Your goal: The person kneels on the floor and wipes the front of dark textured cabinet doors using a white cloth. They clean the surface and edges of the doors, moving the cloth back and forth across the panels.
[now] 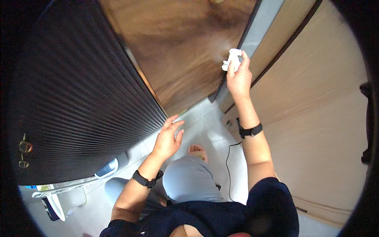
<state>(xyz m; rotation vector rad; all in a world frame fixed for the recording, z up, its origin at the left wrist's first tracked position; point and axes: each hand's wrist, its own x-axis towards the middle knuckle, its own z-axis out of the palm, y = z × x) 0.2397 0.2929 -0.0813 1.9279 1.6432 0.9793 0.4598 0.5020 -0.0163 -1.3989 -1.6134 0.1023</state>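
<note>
A white crumpled cloth or tissue point(234, 59) is gripped in the fingers of my right hand point(240, 78). It lies close to the right edge of a brown wood-grain door point(183, 56); whether it presses on the surface I cannot tell. A pale, hazy shine shows on the wood just left of the cloth. My left hand point(168, 137) holds nothing, its fingers apart, in front of the lower corner of a dark ribbed panel point(97, 97). A black band circles each of my wrists.
Light wood panels point(308, 103) rise close on my right, beside a grey door frame point(263, 26). A black cable point(227, 160) hangs near my right arm. My foot in a pink slipper point(197, 151) is on pale floor tiles point(204, 117). A white rack point(53, 195) stands lower left.
</note>
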